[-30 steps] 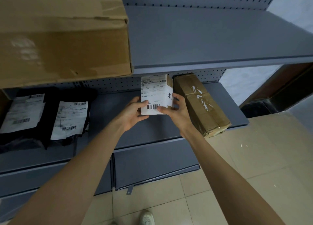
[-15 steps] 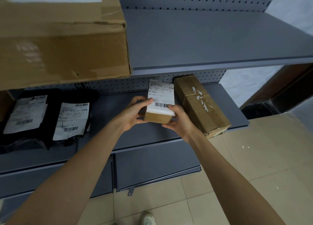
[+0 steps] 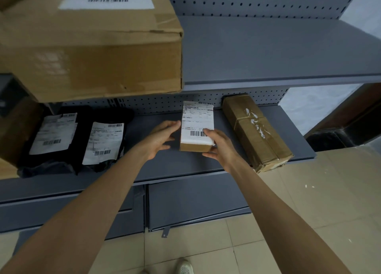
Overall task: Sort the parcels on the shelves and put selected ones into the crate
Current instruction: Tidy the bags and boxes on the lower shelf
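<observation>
Cardboard fills the upper left, where a big box (image 3: 90,44) sits on the top shelf (image 3: 278,52) with a white label on its lid. Below it, on the lower shelf (image 3: 156,170), two black bags (image 3: 78,141) lie flat side by side, labels up. Moving right, the left hand (image 3: 159,138) has its fingers loosely spread, the tips at the left edge of the small parcel (image 3: 196,127); whether they truly press it or only hover just beside is hard to tell from this angle. That parcel, a small brown carton with a white label covering its top, lies low over the middle of the lower shelf, seemingly resting on it. Its long axis runs front to back, the barcode end toward the person and the far end toward the pegboard (image 3: 247,3). The right hand (image 3: 221,147) grips its near right corner, thumb on the label by the barcode, fingers curled under the front edge. Just right of that, a long taped box (image 3: 257,131) lies flat, its long axis angled from the back wall toward the shelf's front right corner.

As for progress, the work looks to be in its sorting stage: this parcel is being laid flat or checked, and several parcels remain on the shelves. No crate is in view, so nothing can be judged as already packed.
</observation>
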A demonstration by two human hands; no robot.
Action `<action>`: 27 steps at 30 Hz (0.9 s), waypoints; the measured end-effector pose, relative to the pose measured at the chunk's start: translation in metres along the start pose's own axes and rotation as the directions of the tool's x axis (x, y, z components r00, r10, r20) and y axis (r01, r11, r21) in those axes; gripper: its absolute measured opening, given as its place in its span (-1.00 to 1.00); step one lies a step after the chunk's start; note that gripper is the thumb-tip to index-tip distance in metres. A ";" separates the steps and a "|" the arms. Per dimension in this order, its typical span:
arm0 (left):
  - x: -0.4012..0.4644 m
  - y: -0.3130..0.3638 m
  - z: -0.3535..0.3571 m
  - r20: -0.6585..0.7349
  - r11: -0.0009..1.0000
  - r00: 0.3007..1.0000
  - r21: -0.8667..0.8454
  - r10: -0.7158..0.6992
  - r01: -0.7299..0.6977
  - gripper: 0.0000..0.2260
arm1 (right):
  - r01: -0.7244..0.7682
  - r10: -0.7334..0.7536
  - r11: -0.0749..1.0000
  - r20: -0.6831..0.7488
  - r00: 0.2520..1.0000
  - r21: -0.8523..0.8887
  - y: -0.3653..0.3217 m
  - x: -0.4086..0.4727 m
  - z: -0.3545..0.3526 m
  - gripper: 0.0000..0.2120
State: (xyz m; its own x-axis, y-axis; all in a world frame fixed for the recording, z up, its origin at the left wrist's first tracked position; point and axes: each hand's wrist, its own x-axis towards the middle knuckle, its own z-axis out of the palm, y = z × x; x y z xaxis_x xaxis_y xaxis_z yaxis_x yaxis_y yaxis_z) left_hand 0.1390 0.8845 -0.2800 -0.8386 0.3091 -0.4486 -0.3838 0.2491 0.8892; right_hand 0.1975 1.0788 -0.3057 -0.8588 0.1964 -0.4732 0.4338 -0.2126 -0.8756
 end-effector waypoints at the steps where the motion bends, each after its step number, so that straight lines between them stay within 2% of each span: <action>1: 0.001 -0.001 -0.007 -0.069 0.995 0.996 0.093 0.047 -0.041 -0.70 | 0.003 -0.003 1.000 -0.006 1.000 -0.010 -0.001 0.001 0.005 -0.51; 2: 0.002 -0.003 -0.017 -0.147 0.966 0.982 0.246 0.119 -0.080 -0.70 | 0.004 -0.004 1.000 -0.006 1.000 -0.027 -0.003 0.002 0.010 -0.49; 3: 0.003 -0.005 -0.027 -0.207 0.896 0.957 0.434 0.201 -0.094 -0.69 | 0.002 -0.002 0.999 -0.002 1.000 -0.051 -0.004 0.004 0.016 -0.48; 5: 0.001 -0.009 -0.049 -0.231 0.661 0.913 0.749 0.337 -0.055 -0.66 | -0.005 0.005 0.996 0.007 1.000 -0.092 -0.007 0.008 0.031 -0.54; 8: -0.006 -0.012 -0.082 -0.154 0.322 0.883 0.947 0.443 0.003 -0.65 | -0.016 0.018 0.993 0.010 1.000 -0.117 -0.013 0.014 0.061 -0.64; 10: -0.011 -0.013 -0.103 -0.136 0.198 0.876 0.979 0.464 0.047 -0.64 | -0.027 0.030 0.990 0.015 0.999 -0.140 -0.015 0.019 0.084 -0.59; 13: -0.015 -0.017 -0.130 -0.168 0.166 0.874 0.981 0.456 0.102 -0.62 | -0.049 0.054 0.985 0.026 0.998 -0.168 -0.015 0.030 0.116 -0.51; 18: -0.018 -0.032 -0.155 -0.261 0.178 0.880 0.962 0.397 0.204 -0.55 | -0.079 0.087 0.983 0.044 0.995 -0.164 -0.013 0.050 0.156 -0.59; 22: -0.016 -0.042 -0.167 -0.286 0.190 0.871 0.955 0.400 0.226 -0.52 | -0.086 0.094 0.977 0.032 0.995 -0.195 -0.009 0.064 0.176 -0.51; 27: -0.009 -0.045 -0.171 -0.285 0.213 0.865 0.954 0.413 0.212 -0.50 | -0.102 0.106 0.978 0.017 0.994 -0.183 -0.001 0.075 0.187 -0.59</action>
State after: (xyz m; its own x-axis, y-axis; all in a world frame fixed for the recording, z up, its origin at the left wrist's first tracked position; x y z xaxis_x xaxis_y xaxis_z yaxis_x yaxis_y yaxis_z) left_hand 0.0981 0.7131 -0.3004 -0.9940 0.1091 0.0053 0.1092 0.9940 0.0077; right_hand 0.0814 0.9144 -0.3226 -0.8122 0.1564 -0.5620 0.5614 -0.0526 -0.8259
